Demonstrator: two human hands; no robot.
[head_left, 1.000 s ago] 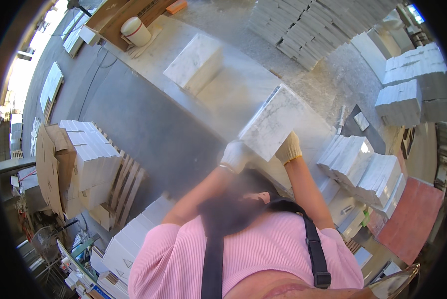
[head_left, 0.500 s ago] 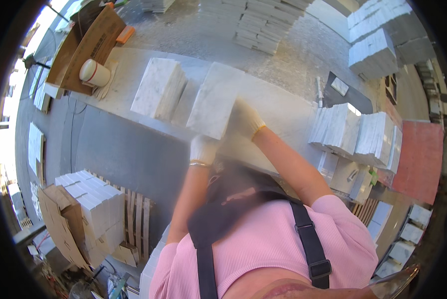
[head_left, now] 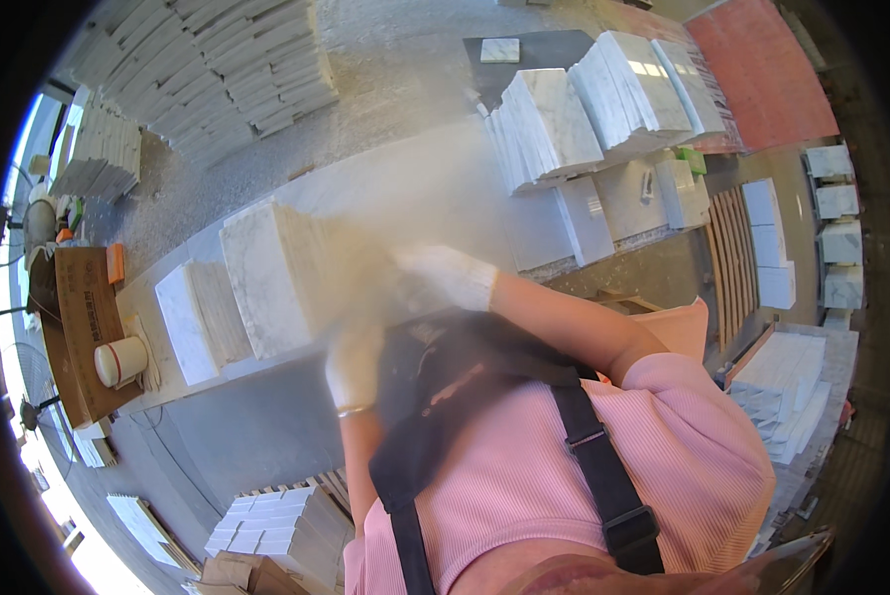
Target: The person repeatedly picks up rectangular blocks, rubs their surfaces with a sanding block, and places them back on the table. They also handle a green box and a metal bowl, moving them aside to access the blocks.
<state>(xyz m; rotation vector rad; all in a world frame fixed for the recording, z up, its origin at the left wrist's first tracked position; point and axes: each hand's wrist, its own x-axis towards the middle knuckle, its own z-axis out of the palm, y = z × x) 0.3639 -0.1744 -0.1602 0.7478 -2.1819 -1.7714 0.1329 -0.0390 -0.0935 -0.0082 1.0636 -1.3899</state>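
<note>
A stack of white, grey-veined marble tiles (head_left: 266,278) stands on edge on the pale bench. Its right side fades into a hazy blur. My left hand (head_left: 354,365), in a white work glove, is at the stack's near right corner. Against the blurred right side of the same stack is my right hand (head_left: 450,276), gloved too. Haze and motion smear the fingers of both hands, so their grip does not show. A smaller stack of marble tiles (head_left: 192,322) is just left of the first.
Thick marble stacks (head_left: 554,124) line the bench's right end. A white tub (head_left: 119,363) and a cardboard box (head_left: 80,317) sit at the left end. Beyond the bench rise tall tile piles (head_left: 237,69). Wrapped white blocks (head_left: 281,531) stand on a pallet below left.
My view has swung to the right, so the bench and stacks sit further left. Both gloved hands stay beside the larger tile stack, which now shows more of its side.
</note>
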